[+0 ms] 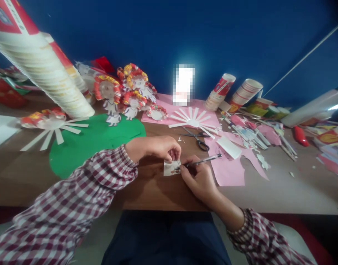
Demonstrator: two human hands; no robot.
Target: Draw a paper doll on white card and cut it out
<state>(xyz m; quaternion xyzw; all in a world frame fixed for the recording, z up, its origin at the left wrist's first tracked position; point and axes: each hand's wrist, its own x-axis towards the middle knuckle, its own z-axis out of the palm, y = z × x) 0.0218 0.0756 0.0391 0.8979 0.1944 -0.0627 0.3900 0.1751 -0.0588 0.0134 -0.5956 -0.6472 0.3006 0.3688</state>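
Left hand point(163, 147) arched, fingers curled on paper point(168, 170), grip unclear, right hand point(199, 180) low, fingers pinching pen point(209, 159)

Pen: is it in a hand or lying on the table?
In a hand: the right hand grips the pen, its back end jutting out beyond the grip and its front end at the small paper.

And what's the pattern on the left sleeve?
The left sleeve has dark red and white checks, seen in the head view.
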